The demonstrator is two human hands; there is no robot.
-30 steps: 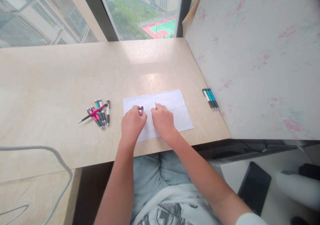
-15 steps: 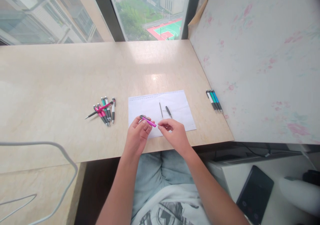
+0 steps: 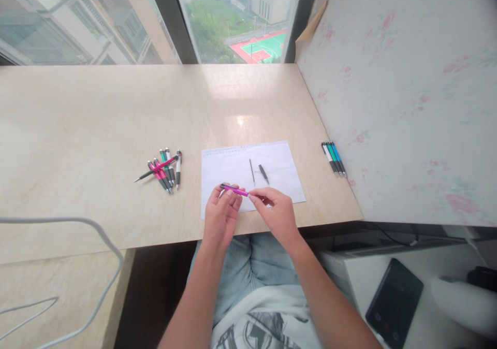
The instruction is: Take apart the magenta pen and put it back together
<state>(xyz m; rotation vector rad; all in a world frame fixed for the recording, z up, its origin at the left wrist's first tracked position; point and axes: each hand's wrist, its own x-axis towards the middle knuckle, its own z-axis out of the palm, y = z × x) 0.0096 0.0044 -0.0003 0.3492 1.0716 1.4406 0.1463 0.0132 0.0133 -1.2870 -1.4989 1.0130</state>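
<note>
Between the thumb and fingers of my left hand [image 3: 223, 209] lies a magenta pen barrel [image 3: 236, 190] with a dark clip end, its other end pointing right. My right hand [image 3: 275, 209] pinches at that right end; whatever sits between its fingertips is too small to make out. On the white sheet of paper [image 3: 221, 165] just beyond my hands lie a thin dark pen refill [image 3: 252, 171] and a black pen grip section [image 3: 263, 174], apart from each other.
Left of the paper is a loose pile of pink, green and white pens [image 3: 163, 170]. Several pens [image 3: 334, 158] stand in a neat row by the wall at right. A grey cable [image 3: 93, 224] loops over the lower left; a dark tablet-like device [image 3: 395, 302] lies lower right.
My right fingertips have come up against the barrel's right end, where a small gap showed before. The barrel has turned closer to level. The view has shifted slightly.
</note>
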